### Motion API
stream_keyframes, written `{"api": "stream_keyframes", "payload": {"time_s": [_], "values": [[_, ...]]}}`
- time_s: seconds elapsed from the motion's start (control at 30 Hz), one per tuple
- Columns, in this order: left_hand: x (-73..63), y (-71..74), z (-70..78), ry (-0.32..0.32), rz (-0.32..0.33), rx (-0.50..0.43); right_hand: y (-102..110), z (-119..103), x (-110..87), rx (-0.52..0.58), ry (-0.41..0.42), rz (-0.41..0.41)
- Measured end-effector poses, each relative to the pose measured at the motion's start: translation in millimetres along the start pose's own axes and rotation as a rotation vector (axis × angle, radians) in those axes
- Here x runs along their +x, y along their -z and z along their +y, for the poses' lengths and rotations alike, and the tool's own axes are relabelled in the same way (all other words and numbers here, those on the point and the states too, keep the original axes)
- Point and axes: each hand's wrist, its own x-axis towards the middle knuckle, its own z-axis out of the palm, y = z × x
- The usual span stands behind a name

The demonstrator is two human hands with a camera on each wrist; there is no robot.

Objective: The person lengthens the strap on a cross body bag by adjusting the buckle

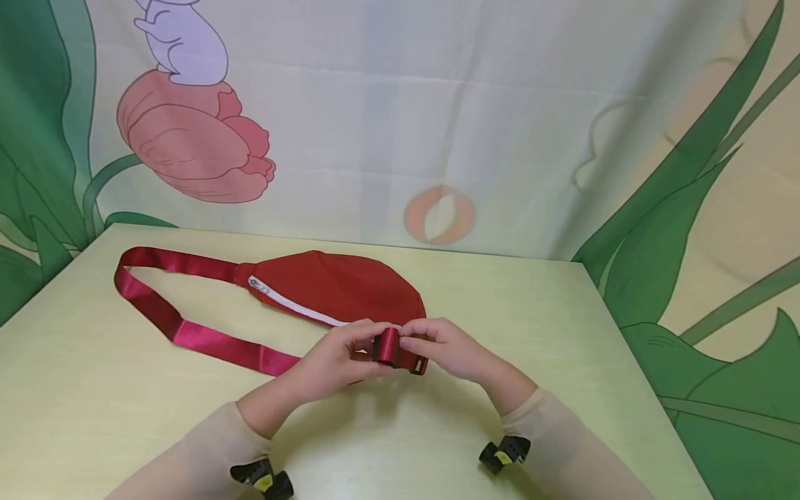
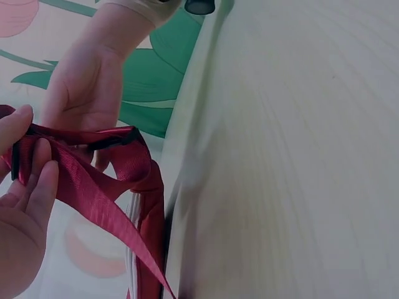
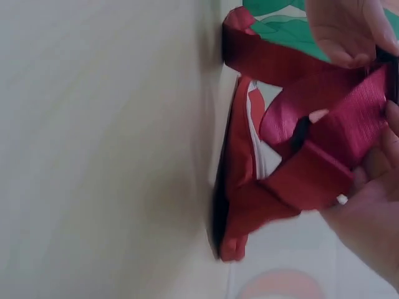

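Observation:
A red waist bag with a white zipper lies on the table, its shiny dark-red strap looping out to the left. Near the bag's right end, my left hand grips the black strap slider between thumb and fingers, with a fold of strap bulging through it. From the other side, my right hand pinches the strap at the slider's right edge. A second black buckle hangs just below the right fingers. In the right wrist view the strap hangs in twisted loops between both hands.
The pale table ends at a printed cloth backdrop. Small black cameras are strapped at both wrists, close above the table.

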Motion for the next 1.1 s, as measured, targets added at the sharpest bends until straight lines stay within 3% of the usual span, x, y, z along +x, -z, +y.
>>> {"api": "stream_keyframes", "payload": {"time_s": [0.23,0.4,0.63,0.73,0.9,1.1], "values": [[-3.8,9.1,3.7,0.137,0.087,-0.134,8,11,-1.6,-0.193,-0.073,0.008],[-2.7,7.8,3.8,0.163,0.082,-0.18,7,6,-1.7,-0.119,-0.039,0.013],[1.3,0.9,0.6,0.145,0.022,-0.152,2,-1,-1.0,0.031,-0.025,-0.028],[1.8,0.3,0.0,0.146,0.03,-0.146,2,-1,-0.4,0.008,-0.029,-0.021],[-0.7,6.6,3.2,0.192,0.11,-0.142,7,7,-0.7,-0.052,-0.064,-0.03],[1.0,6.5,3.9,0.208,0.066,-0.164,10,9,-1.6,0.003,-0.042,-0.036]]}}
